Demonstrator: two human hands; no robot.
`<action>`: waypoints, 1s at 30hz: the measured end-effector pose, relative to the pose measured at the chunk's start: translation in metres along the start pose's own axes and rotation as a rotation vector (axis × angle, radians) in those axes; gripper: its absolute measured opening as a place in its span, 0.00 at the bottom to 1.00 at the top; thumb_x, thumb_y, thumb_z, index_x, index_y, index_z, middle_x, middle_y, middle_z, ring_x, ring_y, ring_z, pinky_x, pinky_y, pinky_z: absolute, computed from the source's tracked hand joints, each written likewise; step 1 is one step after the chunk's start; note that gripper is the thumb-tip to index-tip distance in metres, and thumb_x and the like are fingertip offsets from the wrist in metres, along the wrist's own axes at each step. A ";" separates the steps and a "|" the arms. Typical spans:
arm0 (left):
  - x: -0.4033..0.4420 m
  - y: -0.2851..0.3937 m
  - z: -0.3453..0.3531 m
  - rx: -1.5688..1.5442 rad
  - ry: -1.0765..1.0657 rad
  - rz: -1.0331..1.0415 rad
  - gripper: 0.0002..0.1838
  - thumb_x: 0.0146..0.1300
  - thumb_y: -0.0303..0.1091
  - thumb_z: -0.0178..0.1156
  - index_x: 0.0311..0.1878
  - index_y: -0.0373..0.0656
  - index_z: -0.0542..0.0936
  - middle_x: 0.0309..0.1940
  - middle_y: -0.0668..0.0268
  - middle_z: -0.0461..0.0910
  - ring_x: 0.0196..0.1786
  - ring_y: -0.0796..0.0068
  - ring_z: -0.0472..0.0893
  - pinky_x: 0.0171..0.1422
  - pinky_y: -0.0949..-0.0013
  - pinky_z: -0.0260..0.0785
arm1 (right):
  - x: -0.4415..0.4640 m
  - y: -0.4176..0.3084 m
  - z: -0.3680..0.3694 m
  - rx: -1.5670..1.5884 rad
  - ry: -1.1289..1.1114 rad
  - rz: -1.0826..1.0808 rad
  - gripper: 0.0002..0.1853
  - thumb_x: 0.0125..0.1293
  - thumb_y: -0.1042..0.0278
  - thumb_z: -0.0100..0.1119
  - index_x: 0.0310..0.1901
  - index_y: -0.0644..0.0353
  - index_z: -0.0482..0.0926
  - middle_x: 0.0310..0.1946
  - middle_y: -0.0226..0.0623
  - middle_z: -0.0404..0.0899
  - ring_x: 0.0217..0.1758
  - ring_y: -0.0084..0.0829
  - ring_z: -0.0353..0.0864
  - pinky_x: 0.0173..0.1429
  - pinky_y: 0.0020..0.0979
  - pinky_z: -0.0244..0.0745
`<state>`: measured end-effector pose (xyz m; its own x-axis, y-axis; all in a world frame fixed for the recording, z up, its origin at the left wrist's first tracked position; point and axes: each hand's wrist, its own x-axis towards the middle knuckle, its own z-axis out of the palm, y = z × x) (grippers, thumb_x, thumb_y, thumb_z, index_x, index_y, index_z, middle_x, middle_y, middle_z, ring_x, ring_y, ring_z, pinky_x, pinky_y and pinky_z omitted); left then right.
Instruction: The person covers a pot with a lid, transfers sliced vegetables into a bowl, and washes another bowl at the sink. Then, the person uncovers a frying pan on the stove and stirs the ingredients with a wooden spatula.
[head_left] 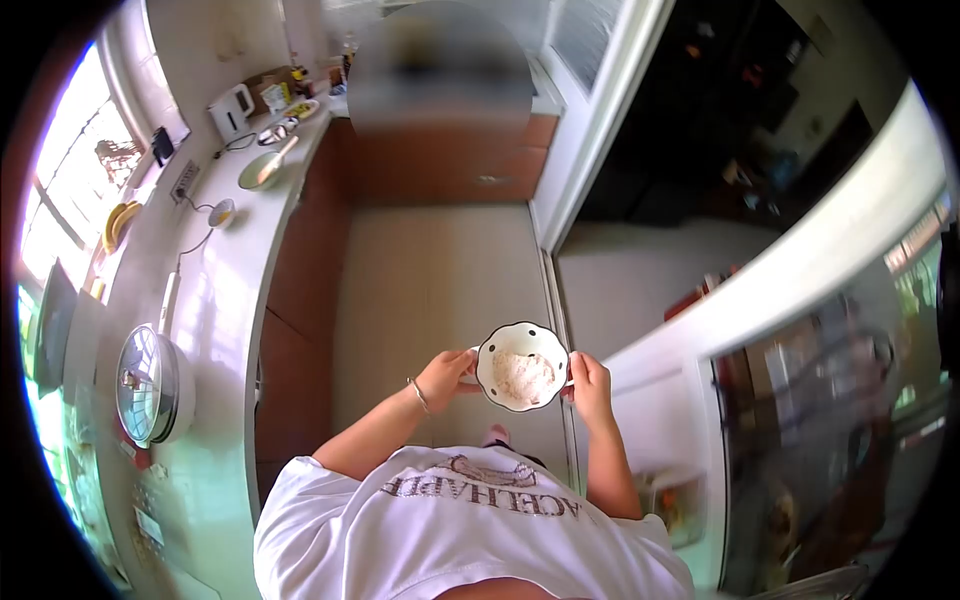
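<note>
A white scalloped bowl point(488, 367) with a dark rim, dark spots and two side handles is held out in front of my body. Inside it lies a pale, powdery heap point(525, 378) that looks like flour. My left hand point(445, 378), with a bracelet at the wrist, is closed on the left handle. On the other side, my right hand point(591, 387) grips the right handle. The bowl is roughly level above the floor, and the fingers partly cover both handles.
Along the left runs a white counter point(225, 290) with a lidded electric pot point(150, 385), a small bowl point(222, 214), a green bowl point(262, 172) and a white toaster point(232, 110). A sliding-door frame point(548, 235) stands at right. A glass-fronted cabinet point(800, 400) is nearby.
</note>
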<state>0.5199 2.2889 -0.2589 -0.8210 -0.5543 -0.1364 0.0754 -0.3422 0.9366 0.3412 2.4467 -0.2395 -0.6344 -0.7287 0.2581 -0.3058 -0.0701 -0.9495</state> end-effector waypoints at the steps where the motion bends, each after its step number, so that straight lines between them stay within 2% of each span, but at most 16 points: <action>1: -0.005 0.001 0.005 0.026 0.056 0.002 0.15 0.68 0.38 0.42 0.37 0.37 0.73 0.32 0.68 0.69 0.37 0.77 0.71 0.48 0.63 0.72 | 0.004 0.000 -0.001 0.016 -0.015 -0.021 0.16 0.67 0.62 0.43 0.27 0.64 0.72 0.14 0.27 0.70 0.13 0.17 0.68 0.16 0.19 0.61; 6: -0.007 -0.026 0.009 -0.016 0.178 0.089 0.16 0.68 0.37 0.42 0.38 0.34 0.73 0.33 0.66 0.70 0.39 0.74 0.73 0.48 0.64 0.73 | 0.023 0.013 -0.006 -0.017 -0.095 -0.086 0.18 0.67 0.61 0.44 0.23 0.64 0.70 0.13 0.29 0.68 0.13 0.19 0.68 0.17 0.22 0.62; 11: 0.000 -0.036 0.012 -0.007 0.313 0.121 0.15 0.67 0.36 0.43 0.38 0.33 0.73 0.34 0.64 0.72 0.39 0.73 0.75 0.46 0.66 0.74 | 0.038 0.034 -0.006 -0.048 -0.188 -0.123 0.17 0.67 0.61 0.43 0.24 0.64 0.70 0.12 0.31 0.69 0.13 0.21 0.69 0.17 0.24 0.63; 13: -0.001 -0.021 0.007 -0.006 0.307 0.126 0.15 0.67 0.37 0.44 0.41 0.34 0.74 0.33 0.65 0.73 0.38 0.74 0.75 0.47 0.68 0.72 | 0.032 0.013 -0.002 -0.114 -0.217 -0.127 0.17 0.68 0.59 0.41 0.27 0.60 0.72 0.14 0.25 0.69 0.12 0.15 0.66 0.15 0.17 0.59; 14: -0.002 -0.018 0.004 0.002 0.327 0.116 0.15 0.67 0.37 0.45 0.42 0.33 0.74 0.33 0.64 0.74 0.37 0.74 0.75 0.46 0.70 0.72 | 0.023 0.000 -0.002 -0.107 -0.208 -0.135 0.18 0.69 0.58 0.40 0.27 0.61 0.72 0.15 0.26 0.70 0.12 0.15 0.67 0.15 0.17 0.59; 16: -0.006 -0.015 -0.001 0.150 0.303 0.260 0.15 0.67 0.37 0.45 0.41 0.34 0.74 0.33 0.64 0.75 0.37 0.74 0.76 0.46 0.70 0.73 | 0.007 -0.005 0.008 -0.011 -0.159 -0.080 0.18 0.69 0.58 0.40 0.26 0.60 0.72 0.16 0.26 0.70 0.14 0.16 0.67 0.16 0.17 0.58; 18: -0.024 -0.026 -0.004 0.236 0.304 0.305 0.15 0.67 0.38 0.45 0.40 0.34 0.74 0.34 0.64 0.75 0.38 0.74 0.76 0.46 0.70 0.73 | -0.017 -0.007 0.010 0.036 -0.117 -0.084 0.17 0.68 0.59 0.40 0.25 0.58 0.71 0.16 0.25 0.69 0.14 0.15 0.66 0.16 0.16 0.57; 20: -0.036 0.026 0.002 0.169 0.202 0.246 0.16 0.67 0.38 0.44 0.40 0.33 0.73 0.34 0.63 0.75 0.39 0.72 0.77 0.47 0.70 0.73 | -0.005 -0.049 0.012 0.063 -0.115 -0.024 0.17 0.68 0.59 0.40 0.25 0.58 0.71 0.16 0.25 0.69 0.13 0.15 0.65 0.16 0.16 0.57; 23: -0.073 0.058 0.005 0.132 0.182 0.164 0.16 0.67 0.37 0.44 0.37 0.32 0.73 0.37 0.60 0.75 0.41 0.71 0.77 0.46 0.69 0.74 | -0.013 -0.083 0.020 0.061 -0.118 0.024 0.17 0.68 0.59 0.40 0.25 0.58 0.71 0.16 0.23 0.67 0.14 0.15 0.64 0.18 0.17 0.59; 25: -0.108 0.062 0.001 0.092 0.166 0.152 0.15 0.67 0.37 0.44 0.38 0.32 0.73 0.36 0.60 0.74 0.41 0.70 0.76 0.48 0.68 0.74 | -0.018 -0.083 0.035 -0.025 -0.064 -0.099 0.17 0.68 0.60 0.43 0.25 0.63 0.71 0.14 0.28 0.67 0.15 0.18 0.67 0.19 0.23 0.62; 26: -0.084 0.079 -0.060 0.034 0.185 0.104 0.15 0.67 0.38 0.44 0.38 0.33 0.72 0.36 0.61 0.73 0.40 0.71 0.77 0.49 0.68 0.74 | 0.025 -0.084 0.093 -0.179 -0.091 -0.129 0.17 0.67 0.60 0.43 0.27 0.65 0.70 0.15 0.37 0.70 0.17 0.29 0.72 0.23 0.31 0.65; 27: -0.054 0.109 -0.096 -0.042 0.207 0.049 0.16 0.67 0.39 0.43 0.38 0.34 0.72 0.35 0.62 0.73 0.39 0.71 0.77 0.50 0.68 0.73 | 0.078 -0.091 0.128 -0.185 -0.108 -0.090 0.17 0.67 0.60 0.43 0.27 0.65 0.70 0.15 0.37 0.70 0.17 0.29 0.72 0.23 0.31 0.65; 29: 0.007 0.156 -0.124 -0.107 0.346 -0.003 0.15 0.67 0.39 0.43 0.37 0.34 0.72 0.34 0.63 0.72 0.38 0.71 0.77 0.49 0.67 0.73 | 0.188 -0.089 0.161 -0.401 -0.302 -0.158 0.16 0.67 0.60 0.43 0.29 0.66 0.69 0.19 0.47 0.72 0.22 0.44 0.73 0.28 0.38 0.67; 30: 0.023 0.163 -0.134 -0.149 0.434 -0.007 0.15 0.67 0.39 0.43 0.37 0.35 0.72 0.34 0.64 0.72 0.37 0.72 0.77 0.48 0.67 0.74 | 0.217 -0.084 0.173 -0.421 -0.381 -0.152 0.15 0.67 0.61 0.42 0.31 0.65 0.69 0.23 0.51 0.72 0.29 0.52 0.72 0.33 0.42 0.66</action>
<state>0.5895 2.1188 -0.1525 -0.5116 -0.8070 -0.2949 0.1769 -0.4348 0.8830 0.3524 2.1768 -0.1343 -0.2849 -0.9307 0.2296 -0.6782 0.0264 -0.7344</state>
